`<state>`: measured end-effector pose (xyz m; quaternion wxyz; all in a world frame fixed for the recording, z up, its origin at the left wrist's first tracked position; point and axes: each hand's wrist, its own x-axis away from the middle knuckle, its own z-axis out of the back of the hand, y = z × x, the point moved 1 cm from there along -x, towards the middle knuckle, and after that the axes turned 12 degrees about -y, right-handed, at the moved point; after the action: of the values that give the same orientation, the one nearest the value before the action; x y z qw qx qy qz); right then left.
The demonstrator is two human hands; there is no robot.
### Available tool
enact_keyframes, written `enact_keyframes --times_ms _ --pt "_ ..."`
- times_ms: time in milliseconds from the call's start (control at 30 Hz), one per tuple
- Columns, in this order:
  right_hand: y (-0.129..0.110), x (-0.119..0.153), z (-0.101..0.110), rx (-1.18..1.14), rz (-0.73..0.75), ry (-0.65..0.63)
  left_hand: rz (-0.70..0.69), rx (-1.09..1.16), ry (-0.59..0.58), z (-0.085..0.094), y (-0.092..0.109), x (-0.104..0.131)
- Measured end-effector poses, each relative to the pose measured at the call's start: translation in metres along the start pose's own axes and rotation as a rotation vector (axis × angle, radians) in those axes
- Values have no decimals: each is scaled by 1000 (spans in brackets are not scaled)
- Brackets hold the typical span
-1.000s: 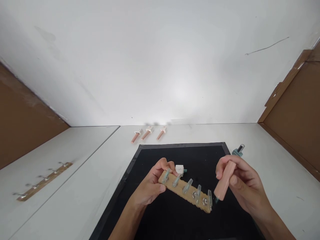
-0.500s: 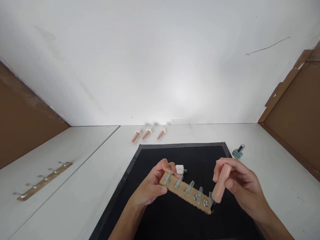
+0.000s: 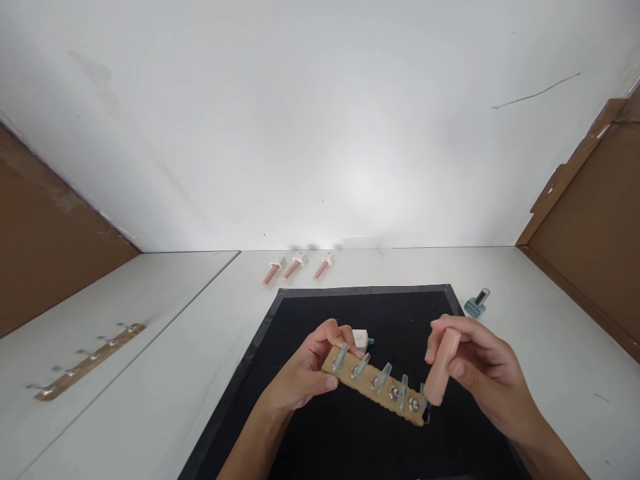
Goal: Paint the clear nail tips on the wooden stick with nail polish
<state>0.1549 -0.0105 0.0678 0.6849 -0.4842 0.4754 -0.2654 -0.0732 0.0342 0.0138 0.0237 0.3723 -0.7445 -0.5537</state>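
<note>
My left hand (image 3: 313, 367) pinches the upper left end of a tan strip (image 3: 367, 388) that slopes down to the right. Several clear nail tips stand up from the strip on round silver mounts. Between the fingers and thumb of my right hand (image 3: 480, 363) is a pink brush handle (image 3: 443, 367). Its dark lower end is at the strip's right end, by the last nail tip; whether it touches is hard to tell. Just behind my left fingers, a white block (image 3: 360, 340) with a teal end lies on the black mat (image 3: 390, 310).
Three white-and-pink bottles (image 3: 295, 265) lie near the back wall. A teal bottle with a dark cap (image 3: 477, 303) sits right of the mat. Another wooden strip with silver mounts (image 3: 90, 362) lies at the far left. Brown cardboard panels (image 3: 595, 227) flank both sides.
The strip in my left hand has shifted slightly to the right and tilted a little. My right hand and the pink handle have barely moved.
</note>
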Motion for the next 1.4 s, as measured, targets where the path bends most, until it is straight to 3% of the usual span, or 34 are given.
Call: enact_keyframes --times_ms 133,400,700,1400 --pt "-6 -4 -1 85 0 -48 0 6 -13 -1 -1 -2" --pt "9 -2 5 -56 -64 194 13 -22 2 2 -2 1" --pt "11 -4 -6 -155 -284 180 1 3 12 1 -3 0" --pt "8 -4 -12 58 -386 161 18 -24 3 2 -6 -1"
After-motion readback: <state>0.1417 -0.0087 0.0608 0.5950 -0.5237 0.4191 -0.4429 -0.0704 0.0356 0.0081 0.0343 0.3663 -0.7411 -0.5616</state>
